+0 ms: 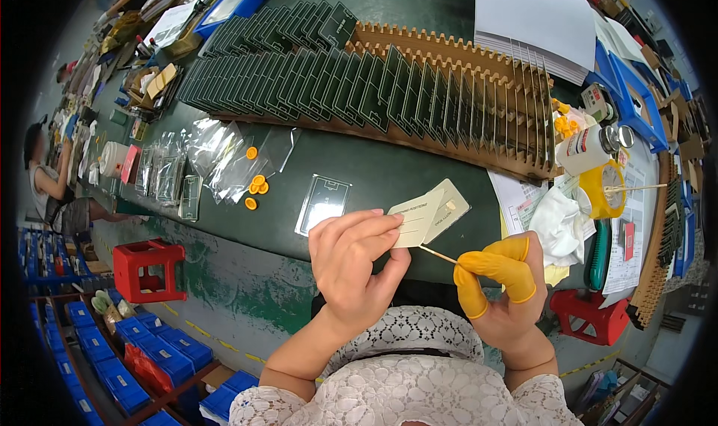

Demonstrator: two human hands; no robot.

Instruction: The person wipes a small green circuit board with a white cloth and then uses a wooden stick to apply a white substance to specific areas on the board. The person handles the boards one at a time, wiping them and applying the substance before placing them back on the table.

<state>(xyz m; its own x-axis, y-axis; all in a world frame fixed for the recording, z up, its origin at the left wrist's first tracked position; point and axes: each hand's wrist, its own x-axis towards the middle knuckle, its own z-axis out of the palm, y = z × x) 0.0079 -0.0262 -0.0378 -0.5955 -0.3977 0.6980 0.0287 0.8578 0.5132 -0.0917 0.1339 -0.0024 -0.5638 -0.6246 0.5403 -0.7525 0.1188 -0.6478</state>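
My left hand [351, 265] pinches a cream-coloured card [411, 220] between thumb and fingers. Behind it, partly covered, is a second cream card [455, 210] with a lighter edge; whether it lies on the table or is held, I cannot tell. Yellow finger cots cover the thumb and some fingers of my right hand [502, 280], which grips a thin wooden stick [440, 255]. The stick's tip meets the lower edge of the front card. Left of my left hand, a dark green card with white lines [326, 200] lies flat on the green table [262, 216].
Long slotted wooden racks [523, 168] hold rows of dark green cards [359, 89]. Loose orange finger cots [258, 183] and clear bags [224, 153] lie at left. A white bottle [583, 151], tape roll [602, 187] and white cloth [559, 224] crowd the right. Red stools [149, 269] stand below.
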